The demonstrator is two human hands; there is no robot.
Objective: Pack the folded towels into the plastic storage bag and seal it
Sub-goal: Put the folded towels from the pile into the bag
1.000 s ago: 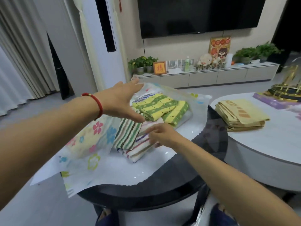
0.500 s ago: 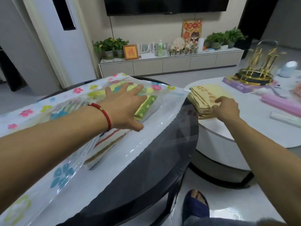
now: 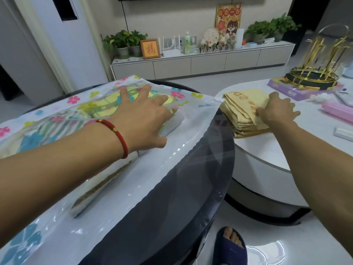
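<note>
A clear plastic storage bag [image 3: 172, 155] printed with coloured flowers lies across the dark round glass table [image 3: 191, 197]. Folded towels [image 3: 103, 109], yellow-green checked and striped ones, show through it. My left hand [image 3: 141, 119], with a red cord at the wrist, presses flat on top of the bag over those towels, fingers spread. On the white table to the right sits a stack of folded yellow towels [image 3: 240, 109] with orange lettering. My right hand [image 3: 277, 109] rests on that stack, its fingers curled round the top towel's near edge.
The white round table [image 3: 267, 150] also carries a gold wire rack [image 3: 317, 73], a purple box [image 3: 292, 90], a pink case [image 3: 338, 109] and a remote. A low TV cabinet [image 3: 202, 62] with plants stands at the back. My foot in a blue slipper [image 3: 231, 247] is on the floor.
My right hand has left the bag's mouth, crossed to the white table and taken hold of the yellow stack. My left hand went from lifting the bag's flap to pressing on it.
</note>
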